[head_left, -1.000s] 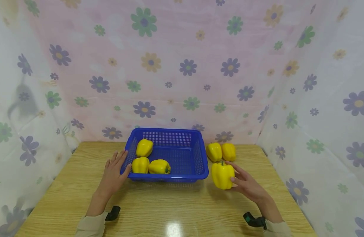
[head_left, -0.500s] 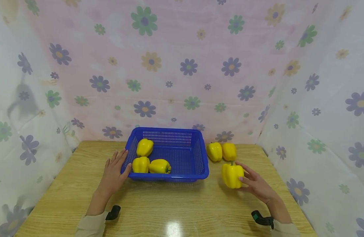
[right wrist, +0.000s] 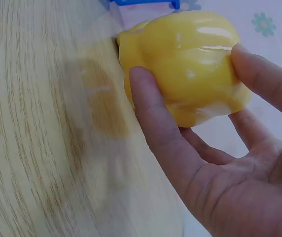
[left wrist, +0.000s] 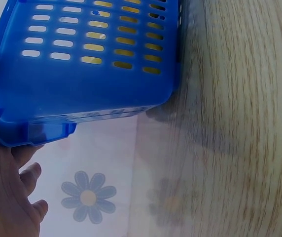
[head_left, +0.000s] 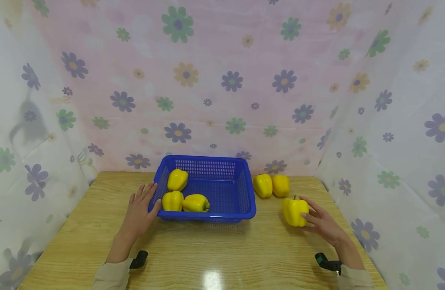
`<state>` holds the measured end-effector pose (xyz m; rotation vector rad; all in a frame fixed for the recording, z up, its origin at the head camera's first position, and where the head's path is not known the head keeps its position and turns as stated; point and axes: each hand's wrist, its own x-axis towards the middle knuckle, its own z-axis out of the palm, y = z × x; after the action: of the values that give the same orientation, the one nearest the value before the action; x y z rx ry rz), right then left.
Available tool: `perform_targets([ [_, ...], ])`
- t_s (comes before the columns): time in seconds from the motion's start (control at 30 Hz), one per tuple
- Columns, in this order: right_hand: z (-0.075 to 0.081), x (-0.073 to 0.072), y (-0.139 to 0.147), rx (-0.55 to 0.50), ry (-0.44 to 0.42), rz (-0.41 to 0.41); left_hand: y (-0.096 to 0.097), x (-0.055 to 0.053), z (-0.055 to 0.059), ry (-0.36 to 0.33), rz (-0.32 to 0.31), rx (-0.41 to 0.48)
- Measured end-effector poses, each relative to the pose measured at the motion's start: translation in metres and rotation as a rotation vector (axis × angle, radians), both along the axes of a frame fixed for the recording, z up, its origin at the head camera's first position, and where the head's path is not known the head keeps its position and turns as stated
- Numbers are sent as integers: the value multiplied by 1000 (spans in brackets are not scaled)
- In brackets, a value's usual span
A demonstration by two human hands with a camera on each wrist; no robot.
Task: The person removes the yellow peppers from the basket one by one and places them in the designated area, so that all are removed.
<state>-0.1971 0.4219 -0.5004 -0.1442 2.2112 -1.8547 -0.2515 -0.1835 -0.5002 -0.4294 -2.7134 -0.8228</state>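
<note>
My right hand (head_left: 324,226) holds a yellow bell pepper (head_left: 293,212) by its side, stem up, between thumb and fingers. In the right wrist view the held pepper (right wrist: 190,64) hangs a little above the wood, its shadow beside it. My left hand (head_left: 138,214) rests on the left rim of a blue plastic basket (head_left: 208,216), fingers stretched out. The left wrist view shows the basket's slotted wall (left wrist: 87,89) beside that hand. Inside the basket, on its left, lie three yellow bell peppers, among them an upper one (head_left: 177,180) and one on its side (head_left: 195,203).
Two more yellow bell peppers (head_left: 263,185) stand together on the wooden table (head_left: 222,249), right of the basket. Flowered cloth (head_left: 215,121) hangs behind the table and along both sides.
My right hand has moved right, away from the basket, carrying the bell pepper with it. My left hand and the basket have stayed in place.
</note>
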Motion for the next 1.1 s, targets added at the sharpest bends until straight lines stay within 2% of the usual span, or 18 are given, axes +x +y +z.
perform_targets([
  [0.3, -3, -7, 15, 29, -17, -50, 1, -2, -1, -6, -1, 4],
  [0.47, -2, -14, 23, 63, -40, -87, 1, -1, 0, -19, -5, 8],
  [0.6, -1, -21, 28, 70, -45, -86, 1, -1, 0, -22, -7, 11],
  [0.8, 1, -33, 33, 84, -25, -75, 2, 0, 2, 10, 0, 14],
  [1.1, 8, -58, 37, 136, -24, -86, 2, 0, 3, -18, 8, 5],
])
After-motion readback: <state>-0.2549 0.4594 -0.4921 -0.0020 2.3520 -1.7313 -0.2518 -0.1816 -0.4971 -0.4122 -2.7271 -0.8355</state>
